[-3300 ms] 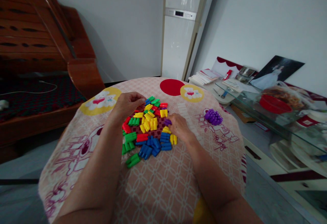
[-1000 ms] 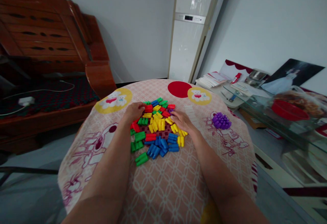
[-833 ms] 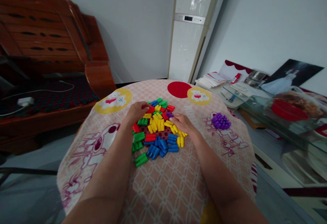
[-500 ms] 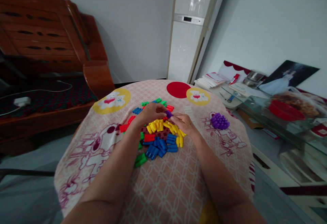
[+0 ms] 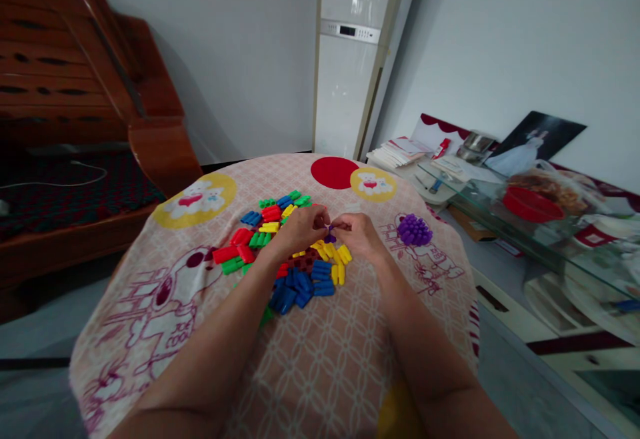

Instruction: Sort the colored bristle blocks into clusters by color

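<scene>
Over the far side of the block pile, my left hand (image 5: pixel 306 227) and my right hand (image 5: pixel 359 232) meet fingertip to fingertip. Between them is a small purple plastic building block (image 5: pixel 330 235), pinched from both sides; fingers cover part of it. Below the hands lie yellow blocks (image 5: pixel 342 256), with blue blocks (image 5: pixel 296 289) nearer me. Red blocks (image 5: pixel 227 253) and green blocks (image 5: pixel 260 239) spread out beside my left forearm, which hides some of the pile. Apart from these, to the right of my right hand, sits a knobbly purple cluster (image 5: pixel 415 230).
A patterned cloth (image 5: pixel 330 359) covers the round table. To the right stands a glass-topped cabinet (image 5: pixel 465 205) bearing papers, a red bowl (image 5: pixel 533 204) and a photo. A wooden bench (image 5: pixel 160 145) is at the left, and a tall white appliance (image 5: pixel 345 85) stands behind.
My view has swung slightly to the right. My hands have drawn a little apart, and the purple block now shows between my fingertips. More red, yellow and green blocks show past my left hand.
</scene>
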A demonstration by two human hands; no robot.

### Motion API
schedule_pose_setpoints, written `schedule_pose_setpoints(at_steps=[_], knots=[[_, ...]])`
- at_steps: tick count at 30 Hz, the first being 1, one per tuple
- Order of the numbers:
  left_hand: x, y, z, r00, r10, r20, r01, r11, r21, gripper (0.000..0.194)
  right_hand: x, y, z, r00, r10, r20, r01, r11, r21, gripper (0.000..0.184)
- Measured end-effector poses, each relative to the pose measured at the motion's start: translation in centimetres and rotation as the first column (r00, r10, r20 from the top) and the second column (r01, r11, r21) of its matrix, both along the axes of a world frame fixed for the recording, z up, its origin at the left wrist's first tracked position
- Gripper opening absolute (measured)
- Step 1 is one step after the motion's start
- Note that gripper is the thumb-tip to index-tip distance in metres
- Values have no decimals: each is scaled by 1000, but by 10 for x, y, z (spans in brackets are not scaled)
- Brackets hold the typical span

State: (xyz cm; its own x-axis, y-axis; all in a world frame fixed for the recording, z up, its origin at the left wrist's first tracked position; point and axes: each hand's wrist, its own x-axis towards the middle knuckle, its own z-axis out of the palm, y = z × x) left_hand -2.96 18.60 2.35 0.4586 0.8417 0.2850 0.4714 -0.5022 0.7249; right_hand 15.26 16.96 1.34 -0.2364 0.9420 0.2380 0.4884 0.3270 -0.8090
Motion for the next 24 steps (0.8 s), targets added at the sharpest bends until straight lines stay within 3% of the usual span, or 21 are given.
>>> schedule_pose_setpoints(at_steps=[5, 9, 12, 16, 18, 21, 24], knots=[[5, -4, 3, 999, -31, 28, 31, 1000, -2, 18, 9, -4, 12, 1000, 15, 17, -14, 999, -29, 11], [0, -5, 11, 998, -21, 54, 22, 999, -25, 31, 39, 1, 23, 977, -213, -15, 213, 976, 37, 15], [-7, -2, 12, 999, 38, 31, -38, 999, 11, 31, 82, 6, 28, 876, -480, -47, 481, 862, 162, 20], [-18, 5, 10, 996, 74, 45, -74, 997, -3, 32, 141, 2, 26, 592, -804, 57, 754, 577, 313, 21], [-24, 8, 10, 994, 100, 43, -99, 995, -15, 33, 161, -3, 21, 471, -874, 121, 810, 482, 332, 22], [-37, 12, 11, 987, 153, 50, -151, 988, -39, 34, 174, -8, 11, 367, -906, 209, 850, 418, 320, 25], [-50, 14, 14, 972, 216, 95, -210, 975, -68, 35, 178, -8, 0, 335, -901, 275, 868, 408, 282, 28]])
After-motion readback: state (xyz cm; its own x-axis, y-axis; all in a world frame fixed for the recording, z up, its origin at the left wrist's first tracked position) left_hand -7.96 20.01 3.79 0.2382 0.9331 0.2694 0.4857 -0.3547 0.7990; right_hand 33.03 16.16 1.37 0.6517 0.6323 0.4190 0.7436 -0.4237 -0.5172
